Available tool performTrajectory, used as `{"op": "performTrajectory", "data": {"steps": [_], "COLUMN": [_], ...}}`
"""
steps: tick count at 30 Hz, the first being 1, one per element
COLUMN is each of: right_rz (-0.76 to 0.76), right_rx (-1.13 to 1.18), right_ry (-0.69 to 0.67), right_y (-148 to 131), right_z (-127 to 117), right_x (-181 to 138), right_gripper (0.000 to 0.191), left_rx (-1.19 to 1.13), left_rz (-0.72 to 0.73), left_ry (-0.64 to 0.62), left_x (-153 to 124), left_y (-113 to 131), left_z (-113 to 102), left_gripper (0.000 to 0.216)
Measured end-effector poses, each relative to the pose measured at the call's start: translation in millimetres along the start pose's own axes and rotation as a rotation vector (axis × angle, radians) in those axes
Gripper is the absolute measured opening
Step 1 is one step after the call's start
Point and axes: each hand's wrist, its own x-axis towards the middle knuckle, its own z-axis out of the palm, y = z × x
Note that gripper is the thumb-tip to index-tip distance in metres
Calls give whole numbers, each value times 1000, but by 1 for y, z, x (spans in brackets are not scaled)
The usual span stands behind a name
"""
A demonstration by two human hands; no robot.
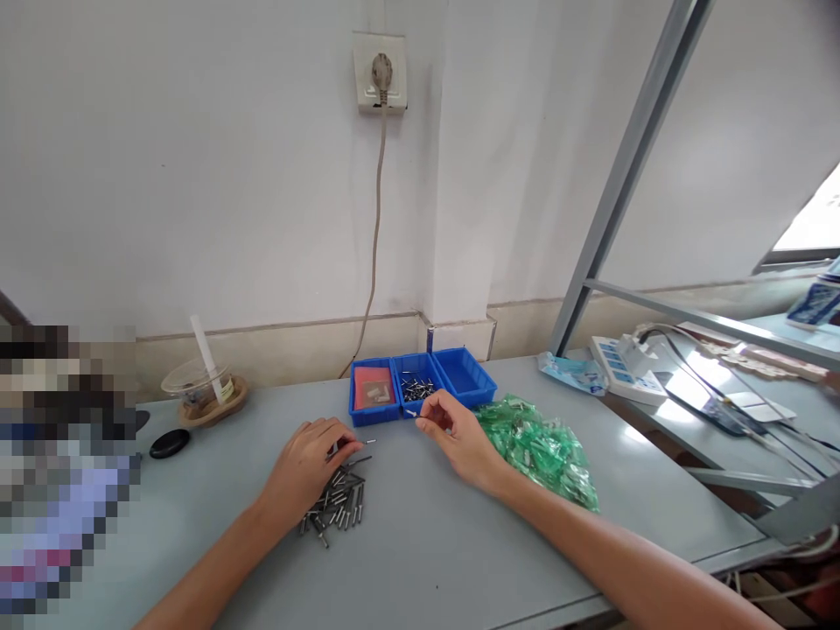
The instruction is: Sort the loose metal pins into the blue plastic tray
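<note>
My left hand (pixel 298 464) is over a loose pile of small metal pins (pixel 341 500) on the grey table, its thumb and fingertips closed on one metal pin (pixel 371 441) that sticks out to the right. My right hand (pixel 456 435) is closed in a pinch in front of the blue bins. A thin, pale-tipped metal pin (pixel 410 413) shows at its fingertips. Just beyond is the middle blue bin (pixel 415 359), with many similar pins in it. The left blue bin (pixel 375 418) holds a red sheet and a few small pale pieces. Beside them stands a third blue bin (pixel 482 394).
A crumpled green plastic bag (pixel 538 451) lies by my right forearm. Farther right are a blue packet (pixel 572 374), a power strip (pixel 626 372) with cables and a metal frame post (pixel 620 192). At left sit a lidded cup (pixel 197 385) with a straw and a black oval object (pixel 169 444).
</note>
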Motion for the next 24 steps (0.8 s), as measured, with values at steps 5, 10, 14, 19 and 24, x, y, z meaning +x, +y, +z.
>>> {"op": "performTrajectory", "data": {"steps": [5,10,14,19,24], "right_rz": [-90,127,320,379,271], "right_rx": [-127,223,530,704,430], "right_ry": [39,-114,-198,-180,-109], "right_y": [-5,1,6,0,-1], "right_z": [-2,2,5,3,4], "right_x": [-1,2,1,2,3], "right_gripper": [14,34,41,36,32], "left_rx": [27,22,-6,-29,-42], "left_rz": [37,30,44,46,71], "left_ry": [34,23,25,23,20], "left_x": [-2,-3,-3,-3,-4], "left_y": [1,-1,-3,-6,-7], "left_z": [2,5,5,8,9], "left_gripper": [39,35,32,25,22]}}
